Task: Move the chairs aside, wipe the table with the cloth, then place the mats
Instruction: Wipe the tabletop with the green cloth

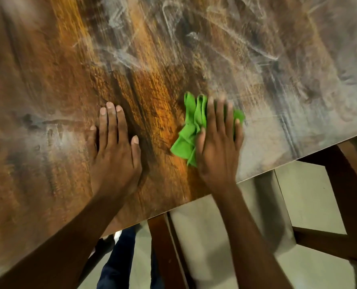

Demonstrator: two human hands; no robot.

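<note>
We have both hands flat on the table (48, 84), near its front edge. Our left hand (116, 155) rests directly on the tabletop, while our right hand (219, 147), just to its right and apart from it, lies on the cloth (191, 130). Below the table's edge, a wooden frame (340, 205) stands on the floor (309, 184) to the right, with our legs (119, 263) at the left.
</note>
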